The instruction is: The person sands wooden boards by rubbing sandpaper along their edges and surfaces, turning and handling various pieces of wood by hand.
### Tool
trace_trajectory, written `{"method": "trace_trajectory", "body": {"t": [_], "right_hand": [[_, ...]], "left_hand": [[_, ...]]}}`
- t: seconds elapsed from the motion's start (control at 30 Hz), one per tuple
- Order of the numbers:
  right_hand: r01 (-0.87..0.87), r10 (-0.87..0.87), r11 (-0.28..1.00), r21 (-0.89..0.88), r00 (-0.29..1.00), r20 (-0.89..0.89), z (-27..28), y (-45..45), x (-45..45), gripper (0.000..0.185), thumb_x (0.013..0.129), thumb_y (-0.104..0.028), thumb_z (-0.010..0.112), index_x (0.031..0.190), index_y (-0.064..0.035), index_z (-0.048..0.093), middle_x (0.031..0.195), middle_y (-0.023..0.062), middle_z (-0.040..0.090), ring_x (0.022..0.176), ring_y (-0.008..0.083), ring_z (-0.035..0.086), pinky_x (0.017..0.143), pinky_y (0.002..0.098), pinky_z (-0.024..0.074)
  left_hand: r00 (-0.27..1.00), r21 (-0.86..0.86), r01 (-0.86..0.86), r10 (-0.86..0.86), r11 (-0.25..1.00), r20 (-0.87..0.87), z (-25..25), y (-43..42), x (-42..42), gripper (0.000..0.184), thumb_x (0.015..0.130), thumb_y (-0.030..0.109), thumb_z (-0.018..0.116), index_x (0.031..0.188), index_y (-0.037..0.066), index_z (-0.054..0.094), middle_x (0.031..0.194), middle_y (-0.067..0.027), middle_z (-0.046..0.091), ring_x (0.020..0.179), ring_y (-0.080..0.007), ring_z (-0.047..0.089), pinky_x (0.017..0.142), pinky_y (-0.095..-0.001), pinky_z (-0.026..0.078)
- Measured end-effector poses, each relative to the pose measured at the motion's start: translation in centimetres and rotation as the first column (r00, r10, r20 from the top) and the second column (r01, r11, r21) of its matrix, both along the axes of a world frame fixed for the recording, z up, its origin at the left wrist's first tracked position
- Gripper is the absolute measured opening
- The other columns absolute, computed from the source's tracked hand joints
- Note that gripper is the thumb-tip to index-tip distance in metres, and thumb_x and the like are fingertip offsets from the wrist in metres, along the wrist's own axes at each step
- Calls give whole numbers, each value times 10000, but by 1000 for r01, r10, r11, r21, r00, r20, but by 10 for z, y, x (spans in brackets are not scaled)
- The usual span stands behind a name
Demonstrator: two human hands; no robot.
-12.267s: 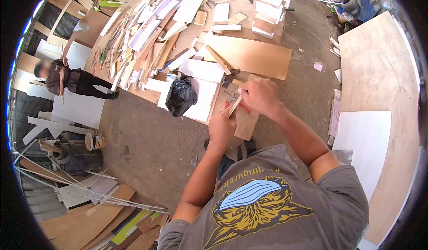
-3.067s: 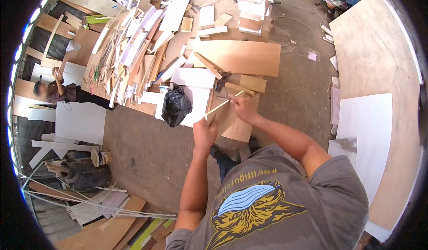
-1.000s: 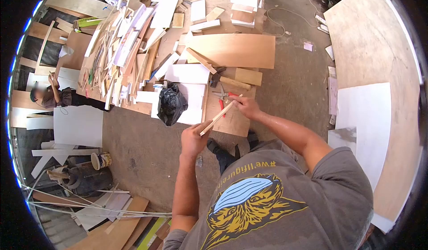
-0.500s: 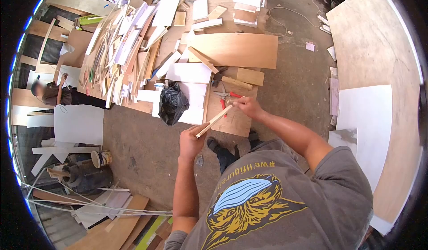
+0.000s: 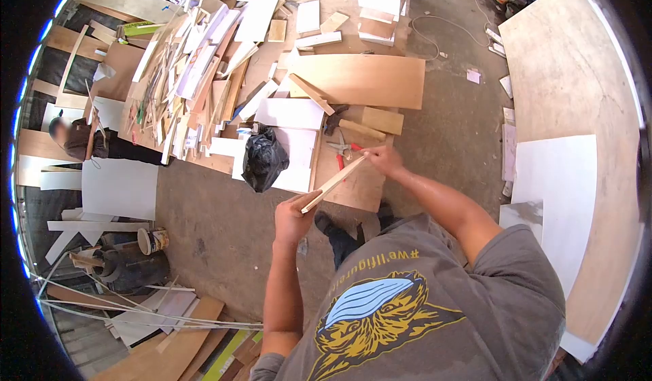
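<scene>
A thin, pale wooden strip point(image 5: 335, 183) slants between my two hands above the edge of the worktable. My left hand point(image 5: 293, 219) is closed around its lower left end. At the upper right end, the fingers of my right hand point(image 5: 384, 161) pinch it. Red-handled pliers point(image 5: 340, 151) lie on the board just past my right hand, their handles partly covered. Beyond them rests a dark-headed hammer point(image 5: 334, 119) beside short wood blocks point(image 5: 382, 119). A black plastic bag point(image 5: 264, 158) sits on white panels to the left of the strip.
The worktable point(image 5: 363, 194) carries a large heap of wood offcuts point(image 5: 197, 68) and a wide plywood board point(image 5: 367, 80). Another person point(image 5: 95, 142) stands at the left holding a thin strip. Large sheets point(image 5: 570, 75) stand along the right. A bucket point(image 5: 153, 240) stands on the floor.
The strip and both hands have shifted slightly right, and the strip's broader face now shows more. The other person's hand and held strip have moved a little.
</scene>
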State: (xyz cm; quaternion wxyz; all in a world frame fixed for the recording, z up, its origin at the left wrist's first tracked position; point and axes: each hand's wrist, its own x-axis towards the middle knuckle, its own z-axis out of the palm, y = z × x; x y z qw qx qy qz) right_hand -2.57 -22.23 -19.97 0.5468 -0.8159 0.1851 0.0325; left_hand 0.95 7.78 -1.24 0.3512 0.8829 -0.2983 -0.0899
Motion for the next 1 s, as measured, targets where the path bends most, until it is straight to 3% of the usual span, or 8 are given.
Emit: {"method": "trace_trajectory", "body": {"t": [0.17,0.27,0.37,0.47,0.57,0.67,0.77,1.0], "right_hand": [[-143,122,982,122,979,162,1,22,-1,299,1003,-327,615,1207,-178,776,962,99,780,912,183,723,819,336,530],[123,-128,990,62,989,72,-19,9,1,291,1001,-315,625,1205,-174,777,913,98,772,877,183,716,808,337,528],[4,1,997,-75,998,58,1,13,0,296,1000,-332,618,1204,-188,777,908,102,767,873,205,721,809,341,531],[-72,76,997,-22,953,292,6,24,-5,312,1003,-377,594,1196,-217,780,907,111,762,864,227,730,782,355,533],[101,-106,991,-88,993,-46,-19,1,1,311,997,-383,601,1187,-217,783,858,135,742,851,227,725,762,362,525],[50,-63,992,-116,992,-111,-1,6,7,323,991,-380,612,1181,-183,784,843,143,737,851,204,724,752,366,519],[-93,80,993,79,985,150,34,26,-1,322,993,-349,615,1198,-158,774,875,157,746,870,201,729,763,365,520],[341,-358,930,137,926,122,-83,-5,22,347,1020,-362,608,1197,-111,770,723,37,659,684,152,619,658,326,490]], "left_hand": [[1000,4,11,-11,1000,16,-2,3,4,264,839,88,796,1103,100,801,985,-152,774,848,-287,770,739,-346,590],[1000,-18,9,-9,1000,15,0,3,3,262,843,93,798,1105,94,800,971,-157,774,839,-280,771,735,-343,588],[1000,-12,-5,5,1000,14,0,-1,3,256,844,92,797,1100,87,800,961,-161,774,832,-280,770,729,-341,586],[999,-22,-33,32,999,-31,-2,2,2,253,841,82,795,1094,81,800,953,-167,771,828,-283,769,723,-339,583],[1000,-31,-8,8,999,-6,1,3,2,253,836,62,789,1089,74,800,941,-175,767,820,-286,766,720,-341,580],[1000,-21,3,-3,1000,11,5,0,2,256,832,46,784,1087,65,797,933,-180,764,808,-290,763,714,-343,577],[1000,-31,-26,25,999,-5,3,1,3,255,836,39,779,1090,57,795,928,-187,760,798,-288,762,708,-342,573],[959,-170,-241,208,956,-190,-29,22,10,219,886,77,782,1093,5,783,908,-105,777,792,-183,724,729,-306,550]]}}
